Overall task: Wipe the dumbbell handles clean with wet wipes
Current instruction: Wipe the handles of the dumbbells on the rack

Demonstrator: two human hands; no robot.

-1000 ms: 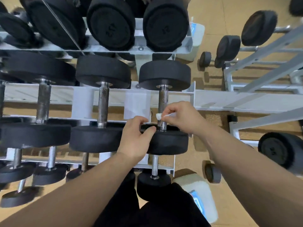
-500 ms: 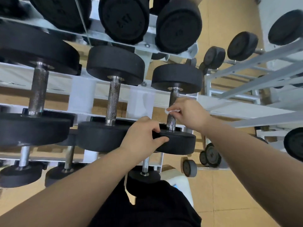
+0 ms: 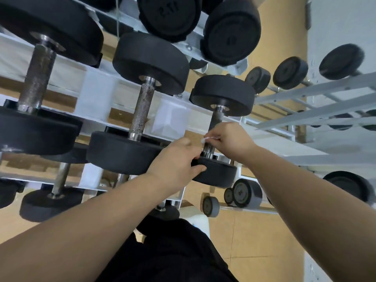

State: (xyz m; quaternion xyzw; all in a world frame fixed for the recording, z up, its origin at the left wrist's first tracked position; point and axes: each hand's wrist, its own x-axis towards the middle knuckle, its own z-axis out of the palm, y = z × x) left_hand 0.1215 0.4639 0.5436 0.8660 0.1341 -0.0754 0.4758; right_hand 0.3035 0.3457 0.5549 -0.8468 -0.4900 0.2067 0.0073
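Dumbbell point(image 3: 222, 95) at the right end of the rack's point(image 3: 97, 92) middle shelf, laid front to back across the white rails, last in its row. Its handle point(image 3: 216, 119) bare and grey just under the far weight, covered lower down by the right hand point(image 3: 230, 139).

Wet wipe point(image 3: 205, 139): a small white crumpled scrap, pinched between right thumb and fingertips and pressed to the left side of the handle, just above the shiny collar at the near weight point(image 3: 218, 171). Only an edge of it in sight, the rest hidden in the grip.

Right hand clamped on the wipe, fingers bent and bunched around the lower part of the handle, knuckles up, wrist straight, forearm reaching in from the lower right.

Left hand point(image 3: 177, 159) clamped on the near weight at its left rim: fingers curled over the top face beside the collar, thumb on the side wall, back of the hand towards the camera, forearm stretched in from the lower left. Both hands close together, not touching.

Just to the left, a bigger dumbbell point(image 3: 140, 110) with a speckled knurled grip, its near end touching the back of the left hand. More black dumbbells on the shelves above and below. A second rack point(image 3: 325, 92) to the right, over a tan floor point(image 3: 254, 231)
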